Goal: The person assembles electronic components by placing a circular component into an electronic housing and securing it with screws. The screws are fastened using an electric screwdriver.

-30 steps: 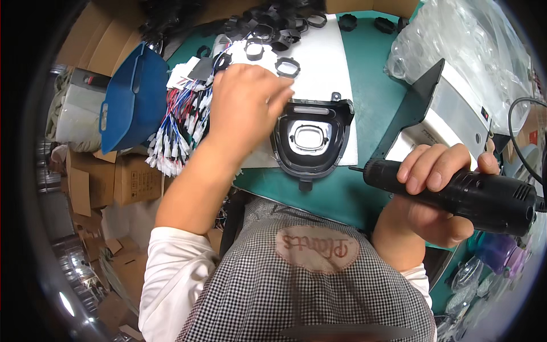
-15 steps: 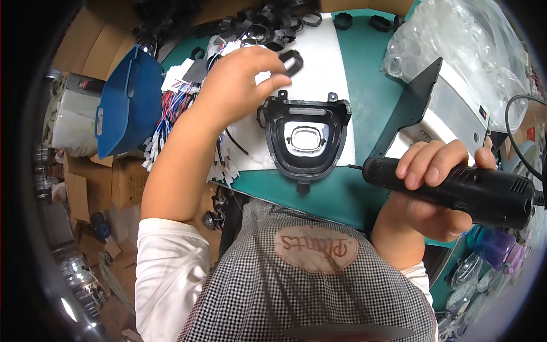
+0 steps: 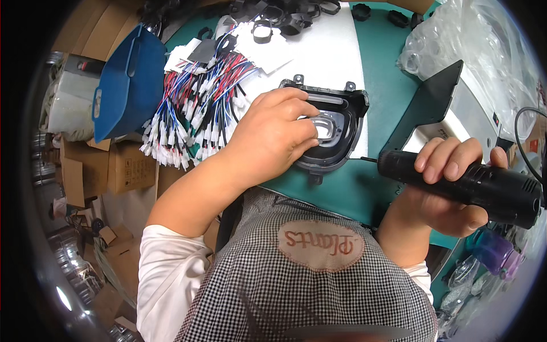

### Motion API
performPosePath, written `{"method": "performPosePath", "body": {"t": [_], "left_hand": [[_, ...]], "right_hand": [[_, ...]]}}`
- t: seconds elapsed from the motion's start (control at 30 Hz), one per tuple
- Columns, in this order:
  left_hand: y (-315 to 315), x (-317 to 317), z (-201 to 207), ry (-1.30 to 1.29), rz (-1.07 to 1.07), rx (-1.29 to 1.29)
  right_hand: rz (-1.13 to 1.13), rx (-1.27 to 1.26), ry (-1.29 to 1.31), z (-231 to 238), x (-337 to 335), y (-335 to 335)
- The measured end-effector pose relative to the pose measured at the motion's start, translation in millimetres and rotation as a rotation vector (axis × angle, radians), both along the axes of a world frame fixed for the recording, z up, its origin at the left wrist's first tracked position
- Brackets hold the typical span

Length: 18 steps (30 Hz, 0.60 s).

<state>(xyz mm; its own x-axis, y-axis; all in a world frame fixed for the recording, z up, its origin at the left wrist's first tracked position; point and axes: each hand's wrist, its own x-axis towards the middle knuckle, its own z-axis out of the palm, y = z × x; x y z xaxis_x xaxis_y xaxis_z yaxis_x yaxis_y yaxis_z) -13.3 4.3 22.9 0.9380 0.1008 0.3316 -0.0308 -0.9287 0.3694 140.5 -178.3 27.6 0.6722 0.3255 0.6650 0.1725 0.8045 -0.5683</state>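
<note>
A black bowl-shaped lamp housing [image 3: 358, 105] with a clear oval lens [image 3: 325, 129] in its middle lies on the table and white sheet. My left hand [image 3: 279, 128] reaches over its left side, fingers bent and closed at the lens. Whatever these fingertips hold is hidden under them. At the right, my right hand [image 3: 450, 171] is wrapped round a black electric screwdriver [image 3: 473, 194]. Its thin bit points left, just short of the housing's lower right rim, apart from it.
Left of the housing lies a bundle of coloured wires [image 3: 199, 105] with white connectors. A blue bin [image 3: 128, 85] stands beyond it. Black rings [image 3: 293, 24] are heaped at the back. A clear plastic bag [image 3: 464, 43] and a white-and-black box [image 3: 456, 108] stand at right.
My left hand has come down from the back, where it held a black ring, onto the housing. That ring no longer shows. My right hand keeps the screwdriver in nearly the same place.
</note>
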Motion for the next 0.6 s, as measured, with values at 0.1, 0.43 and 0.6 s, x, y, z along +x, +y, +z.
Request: {"method": "performPosePath", "body": {"t": [0.1,0.43,0.6], "left_hand": [[1.6,-0.3,-4.3,0.024,0.015,0.027],[3.7,-4.9,-5.5,0.060,-0.001,0.044],[34.6,-14.0,16.7,-0.115,0.144,0.080]], "right_hand": [[0.014,0.015,-0.013,-1.8,1.3,1.1],[0.061,0.053,0.007,-0.1,-1.9,-5.2],[0.036,0.039,0.020,-2.8,-3.6,-3.5]]}}
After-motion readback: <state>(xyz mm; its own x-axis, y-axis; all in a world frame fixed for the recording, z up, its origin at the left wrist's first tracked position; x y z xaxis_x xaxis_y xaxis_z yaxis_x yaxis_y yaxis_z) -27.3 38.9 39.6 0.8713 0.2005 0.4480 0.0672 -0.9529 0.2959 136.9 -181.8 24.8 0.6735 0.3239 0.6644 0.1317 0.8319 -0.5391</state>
